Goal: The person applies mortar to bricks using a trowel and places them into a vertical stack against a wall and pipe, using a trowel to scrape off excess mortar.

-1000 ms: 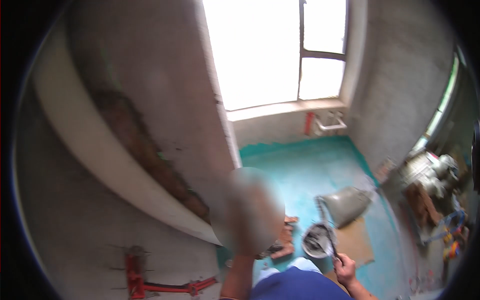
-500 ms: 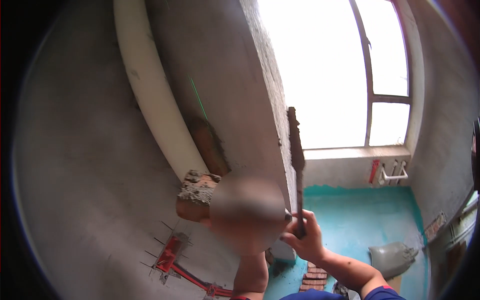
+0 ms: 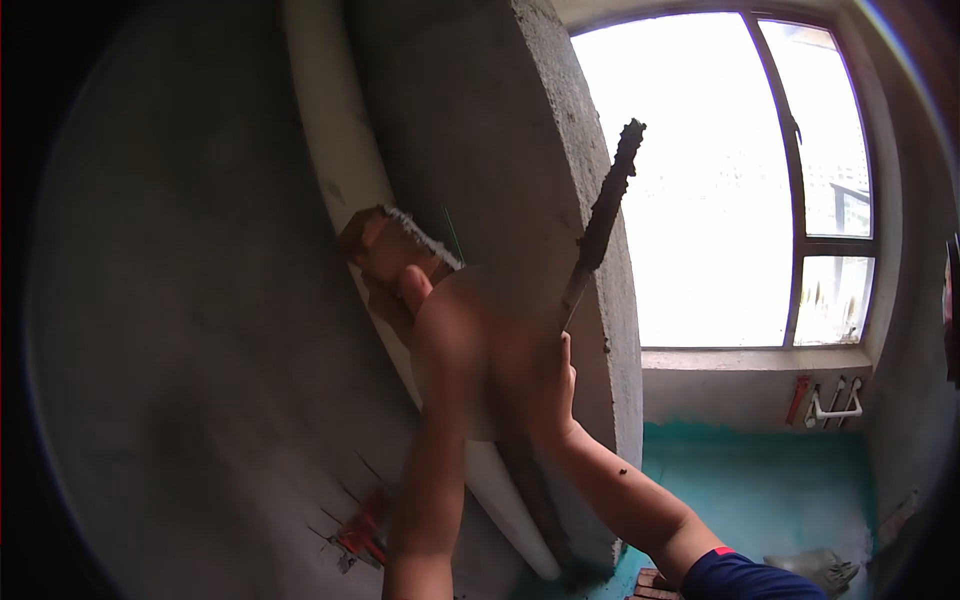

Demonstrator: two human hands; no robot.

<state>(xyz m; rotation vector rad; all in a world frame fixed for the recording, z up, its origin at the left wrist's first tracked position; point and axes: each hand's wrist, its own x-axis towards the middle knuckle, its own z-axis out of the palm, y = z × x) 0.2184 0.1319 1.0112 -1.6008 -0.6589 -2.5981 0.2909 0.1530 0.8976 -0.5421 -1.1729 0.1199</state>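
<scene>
My left hand (image 3: 436, 325) is raised with a reddish brick (image 3: 385, 245) gripped in it, the thumb along the near side. Pale mortar edges the brick, which overlaps the white vertical pipe (image 3: 340, 140) in the view. To the right, my right hand (image 3: 552, 385) is closed round the handle of a trowel (image 3: 605, 220). Its narrow-looking blade points up and right, caked with dark mortar, in front of the rough edge of the grey wall (image 3: 575, 140). A blurred round patch hides parts of both hands and whatever lies between them.
A bright window (image 3: 700, 190) fills the upper right. Below it are white pipe stubs (image 3: 835, 408) and a teal floor (image 3: 740, 490). Stacked bricks (image 3: 655, 583) and a grey sack (image 3: 815, 572) lie low right. Red conduit boxes with wires (image 3: 362, 530) sit in the wall at lower left.
Both hands have risen. The brick has moved up and turned across the pipe, and the trowel has swung from near upright to a rightward tilt. The view has shifted too.
</scene>
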